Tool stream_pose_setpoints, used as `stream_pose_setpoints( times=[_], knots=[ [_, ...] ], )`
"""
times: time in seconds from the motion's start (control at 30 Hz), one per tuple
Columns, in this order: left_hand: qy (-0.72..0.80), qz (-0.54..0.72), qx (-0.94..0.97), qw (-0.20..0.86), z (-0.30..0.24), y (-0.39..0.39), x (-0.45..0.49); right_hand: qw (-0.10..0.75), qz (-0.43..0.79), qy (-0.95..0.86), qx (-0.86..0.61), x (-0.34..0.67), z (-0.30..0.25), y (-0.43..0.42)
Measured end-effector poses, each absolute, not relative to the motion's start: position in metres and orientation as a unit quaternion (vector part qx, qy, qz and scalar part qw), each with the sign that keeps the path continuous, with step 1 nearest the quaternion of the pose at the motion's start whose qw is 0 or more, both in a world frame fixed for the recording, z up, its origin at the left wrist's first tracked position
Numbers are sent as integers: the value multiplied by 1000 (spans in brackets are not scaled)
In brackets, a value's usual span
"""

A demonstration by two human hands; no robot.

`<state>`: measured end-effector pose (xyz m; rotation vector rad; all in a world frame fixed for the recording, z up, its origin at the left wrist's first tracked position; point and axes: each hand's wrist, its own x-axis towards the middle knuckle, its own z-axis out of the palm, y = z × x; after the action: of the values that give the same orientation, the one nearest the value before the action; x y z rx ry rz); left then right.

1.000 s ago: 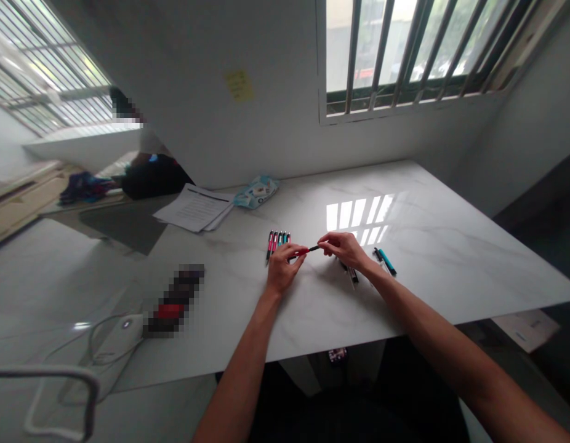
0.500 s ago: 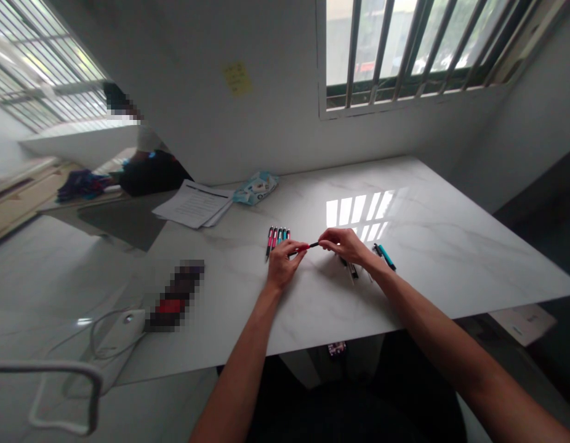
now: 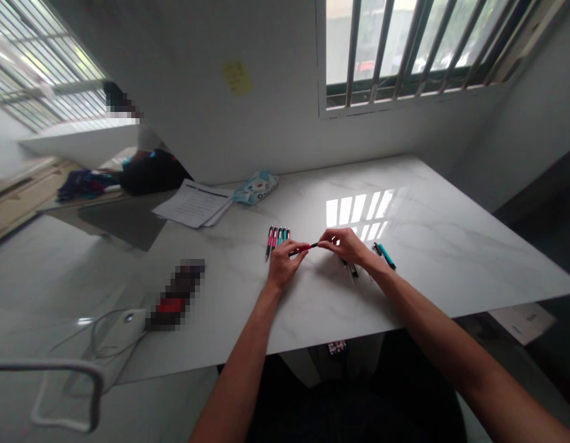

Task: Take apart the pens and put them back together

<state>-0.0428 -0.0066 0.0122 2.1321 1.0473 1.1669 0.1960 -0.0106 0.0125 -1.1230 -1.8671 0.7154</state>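
Over the white marble table (image 3: 433, 246), both my hands pinch one red and black pen (image 3: 308, 247), held level between them. My left hand (image 3: 284, 264) grips its red barrel. My right hand (image 3: 345, 246) pinches the black tip end. Just behind my left hand, several red and teal pens (image 3: 276, 236) lie side by side in a row. Under my right wrist lie a black pen (image 3: 351, 268) and a teal pen (image 3: 385, 256).
A stack of papers (image 3: 192, 206) and a pack of wipes (image 3: 256, 186) lie at the table's far left. A white device with a cable (image 3: 116, 329) and a blurred dark object (image 3: 176, 295) sit near the left edge. A barred window is behind the table.
My hands have drawn slightly closer together on the pen, so less of it shows between them. The view shifted up a little.
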Motion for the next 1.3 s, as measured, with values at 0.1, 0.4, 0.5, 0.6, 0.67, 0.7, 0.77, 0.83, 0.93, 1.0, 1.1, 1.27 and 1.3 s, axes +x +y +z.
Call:
stream_pose_setpoints(
  times=[0.1,0.4,0.5,0.6,0.67,0.7,0.77,0.83,0.93,1.0,1.1,1.27,1.3],
  knots=[
    [385,424,783,245,12,-6,-43,405,265,-749,-452,196,13,-11],
    [383,425,777,262,11,-6,-44,399,254,-754,-456,196,13,-10],
    [383,423,780,256,12,-6,-44,413,245,-765,-428,196,13,-10],
    [382,415,788,247,11,-5,-44,394,212,-765,-463,196,13,-10],
    [379,410,793,244,10,-4,-44,373,213,-763,-483,195,12,-9],
    [377,409,796,240,10,-4,-45,365,221,-762,-488,195,11,-9],
    [373,409,800,234,9,-3,-45,361,237,-759,-487,194,10,-9],
    [372,413,798,233,8,-3,-46,383,250,-756,-468,195,10,-10],
    [377,415,794,236,8,-3,-47,420,260,-756,-429,195,12,-11],
    [378,413,795,236,8,-3,-47,416,250,-759,-433,196,13,-12],
    [377,408,797,237,8,-3,-47,382,225,-767,-464,195,14,-11],
    [371,407,798,246,13,-5,-46,362,259,-761,-472,194,15,-11],
    [373,413,791,255,14,-5,-46,368,259,-759,-470,194,15,-12]
  ],
)
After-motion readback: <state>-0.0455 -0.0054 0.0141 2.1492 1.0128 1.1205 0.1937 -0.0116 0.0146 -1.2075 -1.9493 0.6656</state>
